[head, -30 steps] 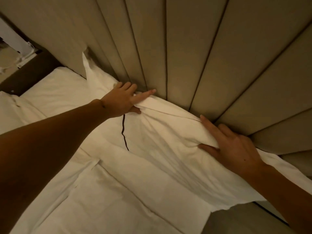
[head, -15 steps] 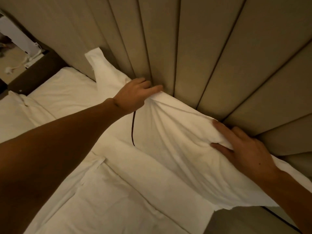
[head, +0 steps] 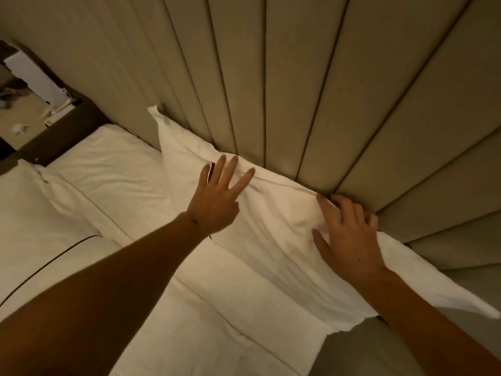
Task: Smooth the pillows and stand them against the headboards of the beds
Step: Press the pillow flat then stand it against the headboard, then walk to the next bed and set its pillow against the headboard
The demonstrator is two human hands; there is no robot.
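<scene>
Pillow propped on padded headboard, both hands flat against it

Forearms enter from the bottom edge, cut off above the elbow, the left one dark in shadow. Beyond them the left hand (head: 217, 202) lies open on the white pillow (head: 273, 240), fingers spread and blurred, nothing pinched between them; its thumb cannot be made out. The right hand (head: 349, 240) is also open, palm pressed on the cloth, thumb splayed toward the left hand, with its fingertips (head: 339, 202) at the pillow's top edge where it meets the headboard (head: 298, 90). Whether they curl over that edge cannot be told. The pillow leans on the headboard between and under both hands; one corner pokes up beyond the left hand, and the opposite end trails past the right wrist, partly hidden by the arm. Nearer than the left hand lies the white bedding (head: 217, 321), with a second pillow (head: 40, 240) to its outer side, cut off by the frame. Far beyond that, a dim, blurred gap beside the headboard shows nothing legible.
</scene>
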